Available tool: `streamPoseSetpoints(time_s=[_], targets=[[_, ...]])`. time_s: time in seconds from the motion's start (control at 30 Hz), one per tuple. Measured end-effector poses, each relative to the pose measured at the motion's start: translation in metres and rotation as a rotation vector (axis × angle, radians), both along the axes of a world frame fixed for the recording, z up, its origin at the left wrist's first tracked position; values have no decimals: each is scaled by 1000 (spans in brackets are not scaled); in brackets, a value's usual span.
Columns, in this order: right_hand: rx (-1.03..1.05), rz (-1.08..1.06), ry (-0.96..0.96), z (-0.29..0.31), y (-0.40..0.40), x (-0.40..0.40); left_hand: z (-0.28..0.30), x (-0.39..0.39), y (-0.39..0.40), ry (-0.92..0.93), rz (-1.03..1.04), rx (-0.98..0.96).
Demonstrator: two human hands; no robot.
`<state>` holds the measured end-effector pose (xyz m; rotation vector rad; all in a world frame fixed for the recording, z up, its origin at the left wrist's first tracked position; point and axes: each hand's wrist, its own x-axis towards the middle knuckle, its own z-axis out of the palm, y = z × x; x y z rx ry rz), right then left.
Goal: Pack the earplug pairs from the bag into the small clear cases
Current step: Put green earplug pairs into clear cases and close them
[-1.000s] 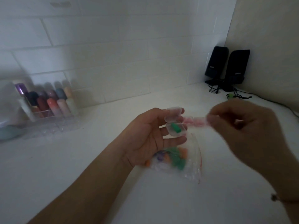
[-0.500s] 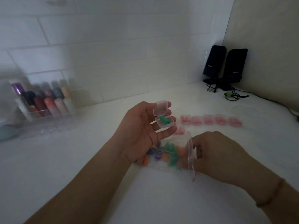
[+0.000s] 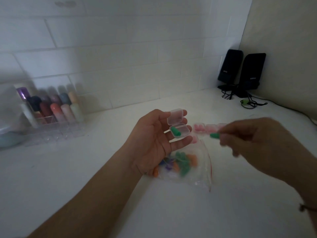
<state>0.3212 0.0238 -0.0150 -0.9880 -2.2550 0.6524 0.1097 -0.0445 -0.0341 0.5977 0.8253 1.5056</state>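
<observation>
While the left hand cradles the open clear case at frame centre, we bring a second green earplug toward it.

Left fingers lie nearly straight under the case, lid tipped back, so the tray faces up; one green plug already sits inside. Right hand, blurred at centre right, pinches the earplug by its end. The bag lies below the left hand, within reach; filled pink cases line up behind.
</observation>
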Motion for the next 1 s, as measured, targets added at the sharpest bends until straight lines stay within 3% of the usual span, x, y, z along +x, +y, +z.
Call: streamPoseSetpoints(time_s=[0.1,0.17,0.33,0.77,0.87,1.0], targets=[[-23,39,310,-2,-7,-9,0,2,0,1,-36,-9],[-68,105,407,-7,-13,-15,0,5,0,30,-68,-17],[126,142,288,-12,-19,-21,1,8,-2,88,-164,-15],[252,202,158,-20,-14,-24,-3,10,-3,103,-241,21],[232,209,176,-18,-16,-23,-3,9,-3,99,-238,30],[189,57,296,-11,-16,-22,-4,8,-4,75,-219,70]])
